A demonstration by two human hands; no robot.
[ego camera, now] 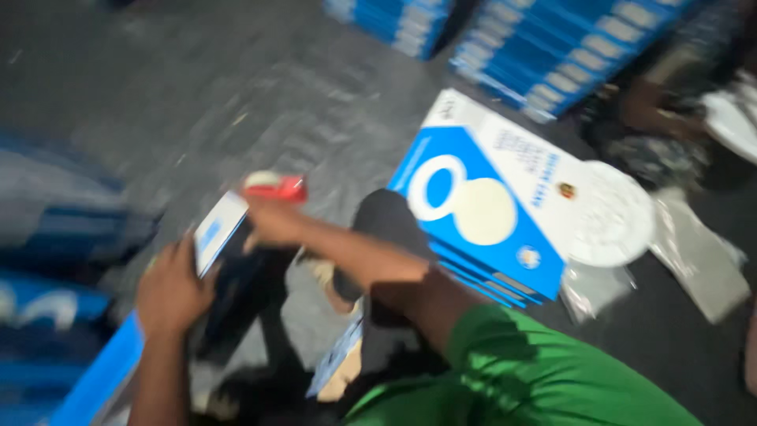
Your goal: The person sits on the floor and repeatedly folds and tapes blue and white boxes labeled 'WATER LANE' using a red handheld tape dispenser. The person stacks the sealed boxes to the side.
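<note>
Near the floor's left edge, the left hand (169,292) grips a flat blue-and-white cardboard box (214,230); the right hand (268,221) pinches a red-and-white tape dispenser (276,186) over it, box unsealed yet, seemingly.

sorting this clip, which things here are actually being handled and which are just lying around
In hand:
left hand on a flat blue and white box
right hand at a small red and white thing, too blurred to tell what

Lying about:
stack of blue boxes
white round disc
clear plastic bags
rows of blue boxes
</note>
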